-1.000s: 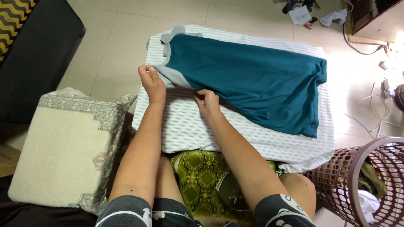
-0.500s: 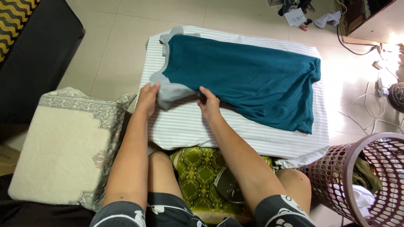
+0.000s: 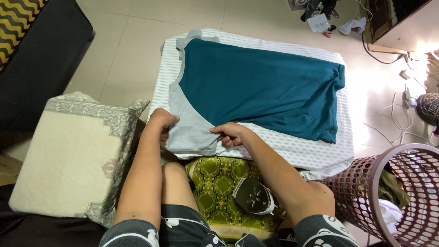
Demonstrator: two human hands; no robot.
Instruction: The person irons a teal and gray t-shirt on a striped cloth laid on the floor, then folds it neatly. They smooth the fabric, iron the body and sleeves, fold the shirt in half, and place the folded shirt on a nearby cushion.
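Laundry basket (image 3: 402,196) cut off by right and bottom edges. Iron (image 3: 254,196) partly hidden behind right forearm. Small items (image 3: 327,20) on far floor too small to be identified.

Teal shirt (image 3: 256,87), grey sleeve, seemingly flat

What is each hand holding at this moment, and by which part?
Both hold the teal shirt's grey sleeve: the left hand pinches its left edge, the right hand its right edge near the underarm seam, spread flat on the striped board.
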